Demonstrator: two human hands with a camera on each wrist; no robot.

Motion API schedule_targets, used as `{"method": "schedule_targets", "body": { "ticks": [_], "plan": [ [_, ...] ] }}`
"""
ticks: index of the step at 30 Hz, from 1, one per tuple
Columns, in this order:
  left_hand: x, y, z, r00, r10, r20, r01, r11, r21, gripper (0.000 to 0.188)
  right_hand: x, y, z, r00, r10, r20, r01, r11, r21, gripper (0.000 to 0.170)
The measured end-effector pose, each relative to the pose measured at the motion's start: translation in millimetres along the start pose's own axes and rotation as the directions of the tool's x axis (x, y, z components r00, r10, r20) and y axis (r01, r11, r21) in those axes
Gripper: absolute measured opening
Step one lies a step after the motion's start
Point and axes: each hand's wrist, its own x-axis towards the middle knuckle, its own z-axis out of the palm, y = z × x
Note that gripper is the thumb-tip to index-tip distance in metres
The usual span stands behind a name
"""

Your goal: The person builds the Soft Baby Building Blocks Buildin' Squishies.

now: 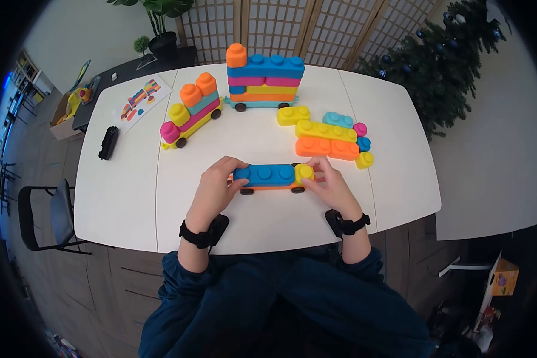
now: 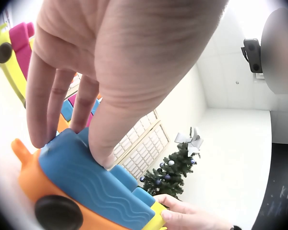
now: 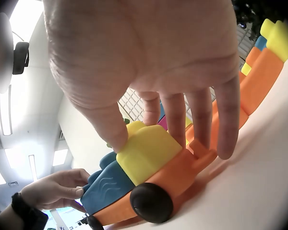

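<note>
An orange wheeled base [image 1: 271, 189] with black wheels stands on the white table in front of the person. It carries a long blue block [image 1: 264, 174] and, at its right end, a small yellow block [image 1: 304, 172]. My left hand [image 1: 215, 184] holds the blue block's left end, thumb on the near side and fingers on the far side. At the other end my right hand [image 1: 334, 186] pinches the yellow block between thumb and fingers. In the right wrist view, the yellow block [image 3: 146, 151] sits against the blue one above a wheel.
Behind the hands stand a tall wheeled stack [image 1: 265, 80] and a yellow wheeled base [image 1: 172, 145] with stepped blocks. Several loose blocks, among them a long yellow one [image 1: 325, 130], lie to the right. A picture sheet [image 1: 131, 119] and a black object [image 1: 108, 143] lie left.
</note>
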Motion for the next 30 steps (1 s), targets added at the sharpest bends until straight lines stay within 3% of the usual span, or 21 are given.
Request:
{"method": "schedule_targets", "body": {
  "ticks": [15,21,23,25,29,30],
  "plan": [
    [-1.0,-1.0,1.7,1.000,-0.010,-0.001,0.010,0.999,-0.031,0.034,-2.9,-0.2,1.5,0.999,0.034,0.006,-0.034,0.999,0.019,0.037],
    [-2.1,0.8,0.5,1.000,-0.013,0.010,0.013,1.000,0.009,0.037,-4.6,-2.6,3.8,0.999,0.043,-0.011,-0.042,0.999,0.032,0.037],
    [-3.4,5.0,-1.5,0.999,0.044,-0.019,-0.043,0.996,0.075,0.043,-4.6,-2.7,2.2,0.999,0.046,-0.011,-0.046,0.998,0.030,0.037],
    [-4.8,6.1,-3.3,0.997,0.055,-0.045,-0.051,0.995,0.089,0.045,-3.9,0.4,-4.7,0.993,-0.082,-0.085,0.071,0.990,-0.125,0.036],
    [-7.8,-1.7,-5.3,0.997,0.044,-0.059,-0.037,0.991,0.126,0.046,9.6,4.9,-30.4,0.973,-0.131,-0.189,0.072,0.953,-0.294,0.035],
    [-8.2,-3.0,-4.9,0.997,0.043,-0.057,-0.036,0.992,0.125,0.046,15.5,9.6,-35.1,0.958,-0.192,-0.215,0.073,0.883,-0.463,0.035]
  ]
}}
